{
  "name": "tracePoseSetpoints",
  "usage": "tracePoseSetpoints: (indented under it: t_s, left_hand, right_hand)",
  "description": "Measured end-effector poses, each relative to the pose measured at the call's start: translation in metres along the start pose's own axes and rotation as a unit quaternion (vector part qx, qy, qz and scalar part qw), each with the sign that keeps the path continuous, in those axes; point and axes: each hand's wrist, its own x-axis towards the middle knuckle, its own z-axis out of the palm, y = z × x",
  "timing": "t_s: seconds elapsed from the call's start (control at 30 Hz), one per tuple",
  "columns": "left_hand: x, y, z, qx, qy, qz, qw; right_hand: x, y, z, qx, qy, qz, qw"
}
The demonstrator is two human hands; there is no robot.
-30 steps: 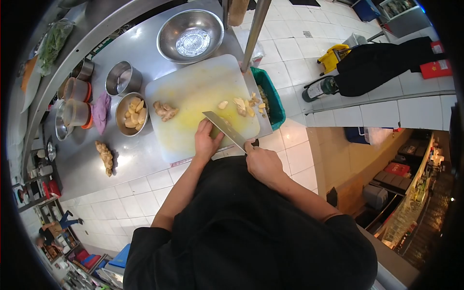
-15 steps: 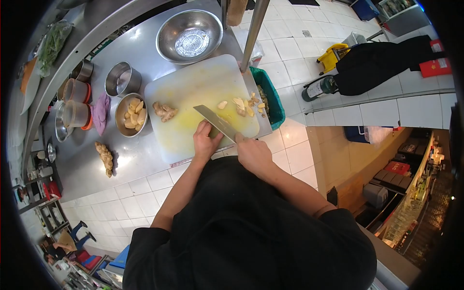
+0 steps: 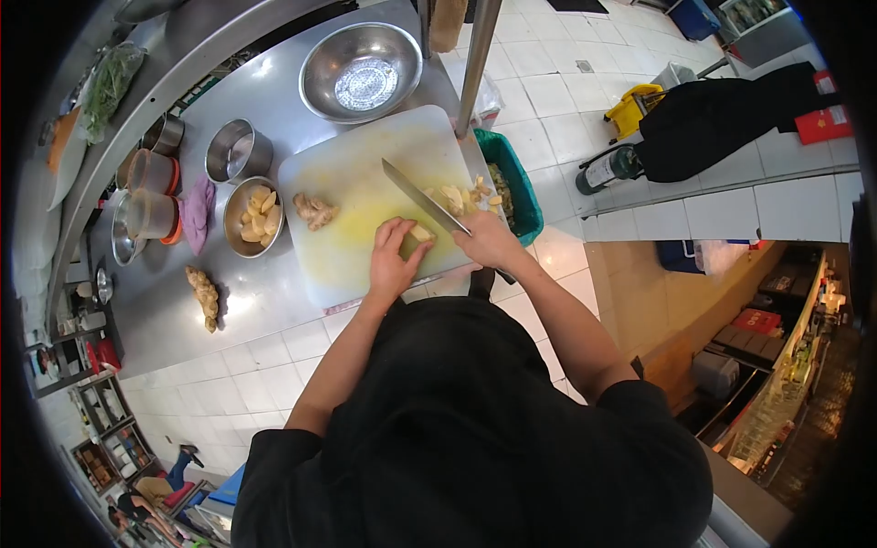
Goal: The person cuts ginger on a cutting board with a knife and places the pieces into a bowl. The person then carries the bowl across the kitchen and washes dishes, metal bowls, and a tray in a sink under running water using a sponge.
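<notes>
My left hand [image 3: 393,256] is closed on a pale piece of peeled ginger [image 3: 421,234], pinched over the yellow-stained cutting board [image 3: 343,183]. In my right hand [image 3: 491,239] is the handle of a kitchen knife [image 3: 422,195]. Its broad blade points away to the upper left, right of the ginger piece and apart from it. Ginger peelings and scraps [image 3: 464,196] lie at the board's right edge, partly behind the knife. An unpeeled ginger root [image 3: 314,211] rests on the board's left side.
Left of the board stands a steel bowl [image 3: 229,219] of peeled ginger, with a steel pot [image 3: 237,152] behind it. A large steel bowl [image 3: 361,73] sits beyond the board. Another ginger root [image 3: 202,299] lies on the counter. A green bin [image 3: 524,196] hangs at right.
The knife has lifted off to the right, away from my left hand. The ginger piece now shows between my left fingers. Part of a person appears at the far lower left.
</notes>
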Motion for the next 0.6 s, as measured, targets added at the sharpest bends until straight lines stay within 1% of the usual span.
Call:
tracePoseSetpoints:
  t_s: [0.07, 0.1, 0.17, 0.2, 0.27, 0.3, 0.33, 0.4, 0.43, 0.5, 0.6]
  left_hand:
    - [0.002, 0.0, 0.0, 0.01, -0.002, 0.016, 1.0]
    - [0.003, 0.0, 0.001, 0.02, -0.005, 0.031, 0.999]
    - [0.004, 0.0, 0.002, 0.033, -0.003, 0.028, 0.999]
    - [0.003, 0.0, 0.002, 0.046, -0.003, 0.027, 0.999]
    - [0.002, -0.002, 0.004, 0.035, -0.006, 0.017, 0.999]
    - [0.002, -0.004, 0.004, 0.025, -0.008, 0.008, 1.0]
    - [0.001, -0.005, 0.005, 0.025, -0.01, 0.007, 1.0]
    - [0.0, -0.007, 0.007, 0.013, 0.027, 0.024, 0.999]
    - [0.0, -0.008, 0.009, 0.01, 0.024, 0.024, 0.999]
    - [0.001, -0.009, 0.009, 0.02, 0.025, 0.014, 0.999]
    - [0.003, -0.003, 0.009, 0.007, 0.039, 0.02, 0.999]
  right_hand:
    - [-0.015, -0.001, 0.004, -0.075, -0.01, 0.045, 0.996]
    - [-0.027, -0.013, 0.001, -0.075, -0.011, 0.045, 0.996]
    - [-0.056, -0.046, -0.004, -0.136, -0.029, 0.052, 0.989]
    - [-0.067, -0.049, 0.004, -0.136, -0.03, 0.052, 0.989]
    - [-0.085, -0.05, 0.017, -0.153, 0.0, 0.053, 0.987]
    - [-0.091, -0.062, 0.009, -0.169, -0.004, 0.048, 0.984]
    - [-0.092, -0.061, 0.01, -0.168, -0.005, 0.05, 0.984]
    - [-0.094, -0.056, 0.014, -0.173, 0.009, 0.033, 0.984]
    - [-0.09, -0.054, 0.016, -0.174, 0.009, 0.037, 0.984]
    - [-0.069, -0.051, 0.016, -0.199, -0.026, 0.047, 0.978]
    - [-0.055, -0.052, 0.007, -0.171, -0.028, 0.05, 0.984]
